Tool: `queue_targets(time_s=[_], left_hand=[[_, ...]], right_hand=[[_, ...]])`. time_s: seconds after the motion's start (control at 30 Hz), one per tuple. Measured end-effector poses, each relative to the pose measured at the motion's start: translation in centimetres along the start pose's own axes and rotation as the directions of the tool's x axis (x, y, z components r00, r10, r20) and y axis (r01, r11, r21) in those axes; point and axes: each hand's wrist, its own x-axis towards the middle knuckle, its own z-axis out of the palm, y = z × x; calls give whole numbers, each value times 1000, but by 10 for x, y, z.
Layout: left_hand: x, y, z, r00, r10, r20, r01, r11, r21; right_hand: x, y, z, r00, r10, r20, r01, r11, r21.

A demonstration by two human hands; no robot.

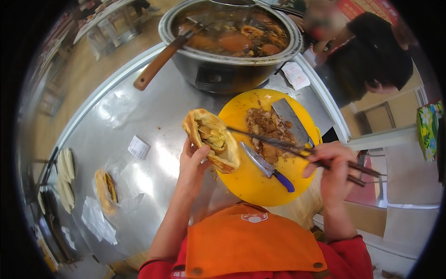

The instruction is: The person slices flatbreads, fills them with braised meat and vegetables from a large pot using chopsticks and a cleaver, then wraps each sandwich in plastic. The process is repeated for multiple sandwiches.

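My left hand (195, 157) holds a browned flatbread (231, 155), split into a pocket, over the left edge of the yellow round cutting board (240, 190). Inside the pocket lie pale yellow and brown chunks (213, 137), perhaps chopped egg. A pair of long dark chopsticks (275, 142) crosses the board in my right hand (332, 167), their tips close to the bread's opening. Chopped brown meat (259, 122) is heaped on the board. Beside it lie a cleaver (291, 117) and a knife with a purple-blue handle (258, 160).
A steel pot (212, 71) of brown broth stands behind the board, a wooden-handled utensil (162, 62) jutting from its rim. A filled bread (106, 191) in plastic, paper slips (138, 147) and pale dough strips (65, 178) lie leftward. Another person (376, 59) is beyond the counter.
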Motion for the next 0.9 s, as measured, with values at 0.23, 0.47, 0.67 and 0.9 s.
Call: queue_targets(time_s=[0.23,0.47,0.67,0.9], left_hand=[[18,1,18,998,11,54,-5,993,-116],[32,-4,1,999,-8,-41,1,986,-166],[47,7,-5,997,17,-78,-22,997,-73],[58,1,-18,994,-91,-65,86,993,-78]], right_hand=[[3,19,33,946,324,25,-311,926,-215],[13,20,39,920,379,97,-333,888,-317],[33,24,41,842,520,147,-470,839,-275],[84,10,45,816,569,103,-531,807,-258]])
